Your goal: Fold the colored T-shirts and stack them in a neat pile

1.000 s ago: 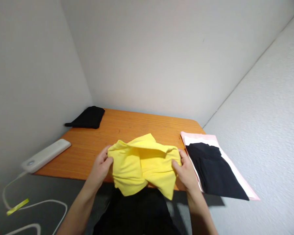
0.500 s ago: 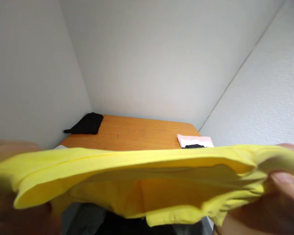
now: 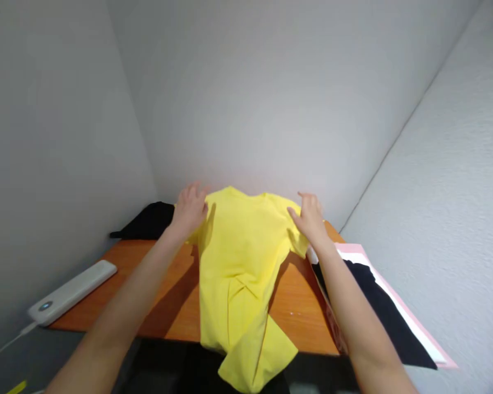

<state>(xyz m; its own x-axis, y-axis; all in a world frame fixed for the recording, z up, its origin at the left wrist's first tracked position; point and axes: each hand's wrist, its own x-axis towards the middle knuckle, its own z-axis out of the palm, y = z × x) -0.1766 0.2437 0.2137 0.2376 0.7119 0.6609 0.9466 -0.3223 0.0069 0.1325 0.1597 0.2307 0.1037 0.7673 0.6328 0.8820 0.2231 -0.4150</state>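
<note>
A yellow T-shirt (image 3: pixel 242 235) lies over the wooden table, its neckline toward the back wall. Its lower part is twisted and bunched, and the hem hangs over the front edge. My left hand (image 3: pixel 190 209) is at the left shoulder and sleeve, fingers spread. At the opposite sleeve is my right hand (image 3: pixel 309 218), its thumb and fingers apart. Both hands seem to rest on or just above the cloth; whether they touch it I cannot tell.
Black folded cloth (image 3: pixel 150 221) lies at the back left of the table (image 3: pixel 168 306). A white power strip (image 3: pixel 74 293) with a cable runs along the left edge. To the right is a stack of pink, white and black garments (image 3: pixel 394 312). Walls enclose the table.
The yellow T-shirt was stretched close to the camera between both hands. Now it is spread on the table farther away, and my hands have reached forward and let go.
</note>
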